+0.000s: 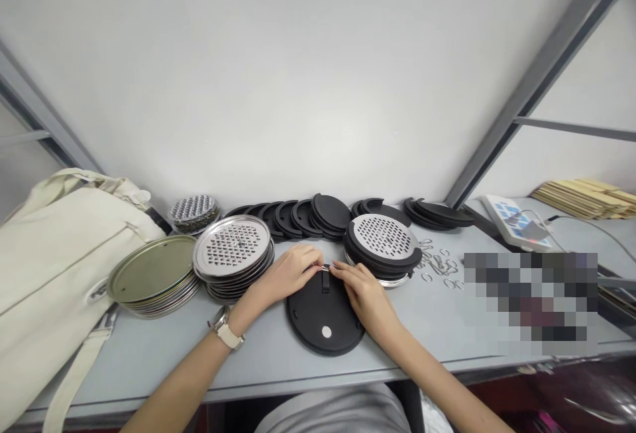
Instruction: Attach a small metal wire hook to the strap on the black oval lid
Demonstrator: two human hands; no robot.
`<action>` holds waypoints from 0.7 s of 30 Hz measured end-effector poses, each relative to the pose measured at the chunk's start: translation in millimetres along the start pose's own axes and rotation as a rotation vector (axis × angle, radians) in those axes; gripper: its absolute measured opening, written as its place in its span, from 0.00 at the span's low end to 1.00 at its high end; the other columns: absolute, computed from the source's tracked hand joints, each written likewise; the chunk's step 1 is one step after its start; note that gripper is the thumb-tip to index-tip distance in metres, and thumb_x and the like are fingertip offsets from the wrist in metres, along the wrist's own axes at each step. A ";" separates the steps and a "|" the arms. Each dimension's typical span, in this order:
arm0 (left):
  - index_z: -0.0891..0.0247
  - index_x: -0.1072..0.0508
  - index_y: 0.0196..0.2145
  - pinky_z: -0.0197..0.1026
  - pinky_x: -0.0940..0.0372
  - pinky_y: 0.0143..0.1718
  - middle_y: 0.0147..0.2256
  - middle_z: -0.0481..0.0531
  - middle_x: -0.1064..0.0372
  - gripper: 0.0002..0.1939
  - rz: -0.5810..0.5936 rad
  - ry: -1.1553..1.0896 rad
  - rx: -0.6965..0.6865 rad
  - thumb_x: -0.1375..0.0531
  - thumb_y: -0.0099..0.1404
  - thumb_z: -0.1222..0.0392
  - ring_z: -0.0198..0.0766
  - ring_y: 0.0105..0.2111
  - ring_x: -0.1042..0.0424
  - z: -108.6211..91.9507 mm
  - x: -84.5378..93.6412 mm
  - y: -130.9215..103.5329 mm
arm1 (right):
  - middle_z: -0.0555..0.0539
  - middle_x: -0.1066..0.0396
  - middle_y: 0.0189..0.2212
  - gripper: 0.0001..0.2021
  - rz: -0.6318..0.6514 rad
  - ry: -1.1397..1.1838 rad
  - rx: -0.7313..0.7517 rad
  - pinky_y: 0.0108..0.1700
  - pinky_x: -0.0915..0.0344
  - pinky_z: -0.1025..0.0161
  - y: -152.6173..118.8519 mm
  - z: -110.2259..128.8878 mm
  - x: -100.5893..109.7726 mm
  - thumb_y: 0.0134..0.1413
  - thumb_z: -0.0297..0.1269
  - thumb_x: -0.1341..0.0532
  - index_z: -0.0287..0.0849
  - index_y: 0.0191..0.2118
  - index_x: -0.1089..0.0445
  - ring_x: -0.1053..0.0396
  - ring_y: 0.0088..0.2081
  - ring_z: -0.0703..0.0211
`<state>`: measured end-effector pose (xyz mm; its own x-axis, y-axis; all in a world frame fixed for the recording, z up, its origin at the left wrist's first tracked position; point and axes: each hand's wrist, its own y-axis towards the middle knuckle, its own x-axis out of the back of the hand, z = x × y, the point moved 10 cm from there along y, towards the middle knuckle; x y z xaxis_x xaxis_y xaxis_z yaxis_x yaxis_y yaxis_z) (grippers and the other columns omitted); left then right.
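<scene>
A round black disc lies flat on the grey table, with a white dot near its front edge and a small black tab at its back. My left hand pinches a small thin metal piece at that tab. From the other side, the fingers of my right hand are pressed together at the same piece, over the disc's back right edge. Left of the disc stands a stack of perforated metal plates. Just behind my right hand is a stack of black discs topped by a perforated plate.
Olive plates and a cream bag are at the left. Black discs line the wall. Metal rings and clips lie right of centre. Farther right are a white and blue box and wooden boards.
</scene>
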<state>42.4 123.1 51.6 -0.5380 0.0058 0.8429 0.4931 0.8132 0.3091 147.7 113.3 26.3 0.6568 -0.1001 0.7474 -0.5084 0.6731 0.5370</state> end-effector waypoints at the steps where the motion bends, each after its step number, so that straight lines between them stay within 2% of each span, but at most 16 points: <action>1: 0.63 0.33 0.34 0.40 0.41 0.40 0.33 0.50 0.34 0.06 -0.001 0.000 -0.005 0.49 0.67 0.65 0.38 0.36 0.36 -0.4 0.0 0.1 | 0.41 0.28 0.49 0.18 0.003 -0.013 0.005 0.44 0.31 0.49 0.0 0.3 -0.2 0.61 0.25 0.51 0.44 0.49 0.28 0.30 0.41 0.52; 10: 0.63 0.31 0.34 0.38 0.40 0.41 0.34 0.49 0.33 0.06 0.015 -0.066 -0.022 0.48 0.67 0.65 0.37 0.36 0.34 -1.5 -0.4 -0.3 | 0.42 0.29 0.49 0.17 0.054 -0.067 -0.003 0.44 0.31 0.51 -0.6 -2.2 -5.4 0.61 0.25 0.51 0.41 0.50 0.30 0.33 0.41 0.52; 21: 0.64 0.29 0.33 0.38 0.40 0.41 0.33 0.49 0.30 0.07 0.011 -0.064 0.009 0.46 0.66 0.65 0.37 0.36 0.32 5.2 1.4 -0.9 | 0.43 0.28 0.48 0.18 0.070 -0.029 0.030 0.46 0.32 0.51 1.4 1.1 -6.5 0.63 0.26 0.52 0.43 0.52 0.31 0.32 0.44 0.52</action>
<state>37.7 125.4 50.3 -0.5751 0.0513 0.8165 0.4934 0.8179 0.2960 142.1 114.1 22.7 0.6032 -0.0753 0.7940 -0.5689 0.6572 0.4944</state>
